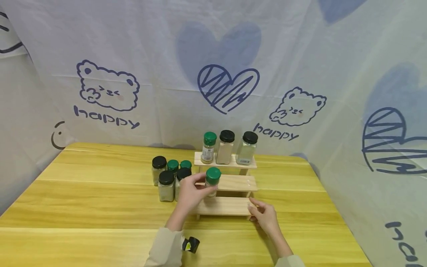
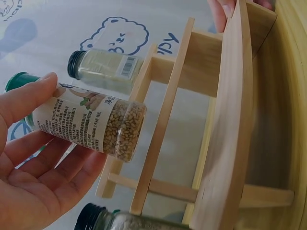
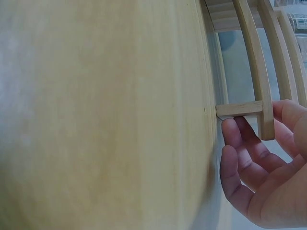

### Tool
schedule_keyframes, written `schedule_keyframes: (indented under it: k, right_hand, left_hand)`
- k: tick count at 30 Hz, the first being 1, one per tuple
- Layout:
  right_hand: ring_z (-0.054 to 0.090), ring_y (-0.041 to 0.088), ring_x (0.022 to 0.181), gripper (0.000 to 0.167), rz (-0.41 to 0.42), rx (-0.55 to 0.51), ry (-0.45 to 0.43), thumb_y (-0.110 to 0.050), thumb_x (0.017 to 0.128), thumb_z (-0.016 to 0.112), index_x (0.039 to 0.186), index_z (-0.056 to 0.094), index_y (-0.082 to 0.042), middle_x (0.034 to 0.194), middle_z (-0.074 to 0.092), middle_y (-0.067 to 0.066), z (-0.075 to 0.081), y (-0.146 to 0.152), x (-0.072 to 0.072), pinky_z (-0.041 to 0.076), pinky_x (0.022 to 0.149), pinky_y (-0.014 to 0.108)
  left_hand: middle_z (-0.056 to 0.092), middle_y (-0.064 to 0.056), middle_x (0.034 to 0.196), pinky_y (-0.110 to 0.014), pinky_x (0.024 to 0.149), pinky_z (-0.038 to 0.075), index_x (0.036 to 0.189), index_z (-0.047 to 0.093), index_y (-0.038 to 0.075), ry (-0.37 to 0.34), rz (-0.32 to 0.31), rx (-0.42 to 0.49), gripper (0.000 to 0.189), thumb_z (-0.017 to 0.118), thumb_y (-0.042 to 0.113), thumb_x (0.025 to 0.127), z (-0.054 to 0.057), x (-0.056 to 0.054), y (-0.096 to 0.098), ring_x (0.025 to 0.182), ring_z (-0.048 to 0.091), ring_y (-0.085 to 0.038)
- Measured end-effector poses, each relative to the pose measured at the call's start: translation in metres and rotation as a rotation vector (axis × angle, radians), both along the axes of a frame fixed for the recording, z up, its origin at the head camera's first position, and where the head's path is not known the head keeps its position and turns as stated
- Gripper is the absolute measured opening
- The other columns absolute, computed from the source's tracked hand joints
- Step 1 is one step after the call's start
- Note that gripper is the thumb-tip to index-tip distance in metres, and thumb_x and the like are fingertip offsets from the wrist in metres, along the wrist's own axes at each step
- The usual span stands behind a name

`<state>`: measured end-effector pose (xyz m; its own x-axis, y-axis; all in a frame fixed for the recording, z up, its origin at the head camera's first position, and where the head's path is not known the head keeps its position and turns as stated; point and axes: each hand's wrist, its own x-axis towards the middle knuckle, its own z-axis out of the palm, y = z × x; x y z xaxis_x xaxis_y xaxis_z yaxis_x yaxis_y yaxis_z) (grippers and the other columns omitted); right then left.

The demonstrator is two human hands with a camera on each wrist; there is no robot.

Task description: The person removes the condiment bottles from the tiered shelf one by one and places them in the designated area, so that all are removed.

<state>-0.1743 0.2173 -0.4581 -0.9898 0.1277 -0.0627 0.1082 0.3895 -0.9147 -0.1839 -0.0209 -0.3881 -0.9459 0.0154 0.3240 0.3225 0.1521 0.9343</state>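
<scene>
My left hand holds a green-capped spice jar between thumb and fingers. Tan seeds show through its clear bottom, and a printed label wraps its side. In the head view the jar is upright, overlapping the middle step of a three-step wooden rack. My right hand grips the right end of the rack's lowest step. In the right wrist view, the thumb lies over that step and fingertips touch its short leg. On the top step stand a green-capped jar and two black-capped jars.
Left of the rack, several jars with black and green caps stand grouped on the yellow wooden table. A small black object shows beside the left sleeve. Behind the table hangs a pale cloth with printed hearts and bears.
</scene>
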Motion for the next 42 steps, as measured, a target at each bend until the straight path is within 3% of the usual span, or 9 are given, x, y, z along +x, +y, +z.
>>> schedule_keyframes:
  k: [9,16,25,32,42]
  right_hand:
    - [0.056,0.018,0.05,0.036,-0.004,0.002,0.001,-0.009,0.083,0.064,0.116,0.057,0.002,0.067,0.061,0.006,0.001,-0.001,0.001,0.039,0.038,0.021]
    - [0.057,0.017,0.05,0.036,0.006,0.01,0.0,-0.01,0.083,0.064,0.117,0.057,0.002,0.066,0.06,0.006,0.002,-0.001,0.001,0.04,0.038,0.021]
    - [0.056,0.017,0.049,0.036,0.004,0.014,0.001,-0.009,0.082,0.064,0.116,0.058,0.002,0.065,0.06,0.006,0.002,-0.001,0.001,0.04,0.038,0.021]
    - [0.056,0.017,0.05,0.035,0.001,0.017,0.001,-0.008,0.082,0.064,0.115,0.058,0.002,0.064,0.06,0.006,0.001,-0.001,0.0,0.04,0.038,0.021]
    - [0.057,0.017,0.05,0.036,0.008,0.021,-0.002,-0.009,0.083,0.064,0.117,0.057,0.001,0.065,0.06,0.007,0.003,-0.001,0.0,0.042,0.038,0.023]
  left_hand:
    - [0.065,-0.011,0.092,-0.028,0.07,0.052,0.099,0.066,0.0,-0.001,0.035,-0.01,0.034,0.078,0.009,0.068,0.0,0.007,-0.014,0.087,0.06,-0.021]
    - [0.064,-0.016,0.089,-0.035,0.07,0.053,0.099,0.064,-0.006,-0.039,0.085,-0.01,0.036,0.077,0.001,0.066,-0.003,0.008,-0.026,0.083,0.061,-0.027]
    - [0.064,-0.013,0.091,-0.026,0.072,0.051,0.101,0.065,-0.003,-0.065,0.103,0.029,0.036,0.077,0.005,0.068,-0.008,0.013,-0.045,0.084,0.061,-0.023]
    - [0.064,-0.014,0.09,-0.025,0.069,0.052,0.1,0.065,-0.004,-0.06,0.135,0.009,0.037,0.078,0.005,0.067,-0.014,0.014,-0.058,0.081,0.061,-0.022]
    - [0.063,-0.02,0.096,-0.029,0.073,0.051,0.103,0.062,-0.008,-0.078,0.076,-0.035,0.039,0.076,0.001,0.067,-0.016,0.019,-0.081,0.089,0.06,-0.03]
